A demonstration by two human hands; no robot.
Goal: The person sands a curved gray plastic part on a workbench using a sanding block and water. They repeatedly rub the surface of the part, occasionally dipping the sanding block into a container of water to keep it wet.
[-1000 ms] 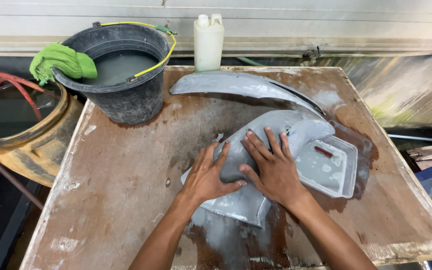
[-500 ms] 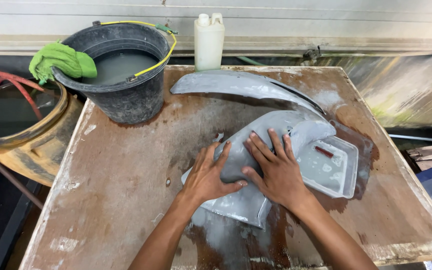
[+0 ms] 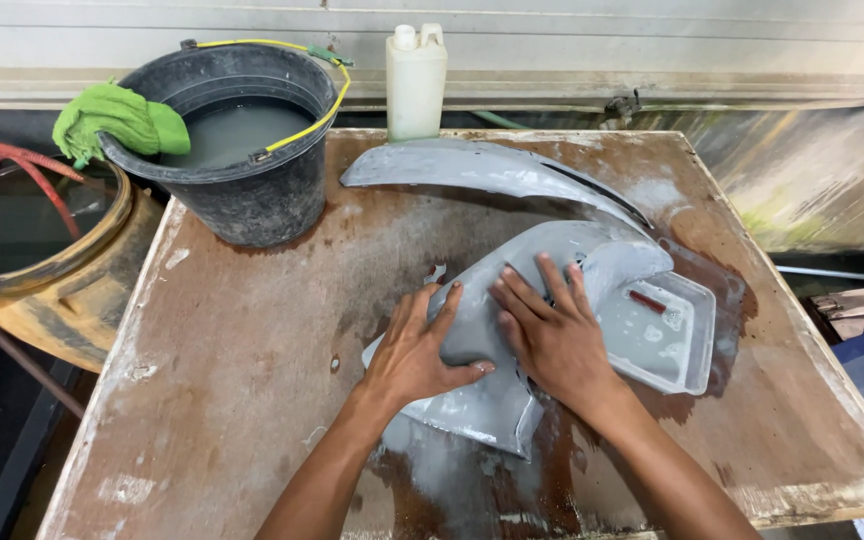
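Note:
A curved grey body panel (image 3: pixel 484 408), wet and dull, lies on the wet wooden table (image 3: pixel 252 330). My left hand (image 3: pixel 414 352) presses flat on its left side, thumb stretched across the surface, holding it down. My right hand (image 3: pixel 552 335) lies flat on the panel's hump just to the right, fingers spread; whether anything is under the palm is hidden. The panel's right end overlaps a shallow white tray (image 3: pixel 690 350) of cloudy water with a small red piece (image 3: pixel 647 300) in it.
A second long grey panel (image 3: pixel 472 168) lies behind. A black bucket (image 3: pixel 252 200) of murky water stands at the back left with a green cloth (image 3: pixel 117 118) on its rim. A white plastic jug (image 3: pixel 416 80) stands at the back edge. A brown drum (image 3: pixel 42 290) sits left of the table.
My right hand has slid a little to the right and up along the panel. My left hand and the panel have stayed in place.

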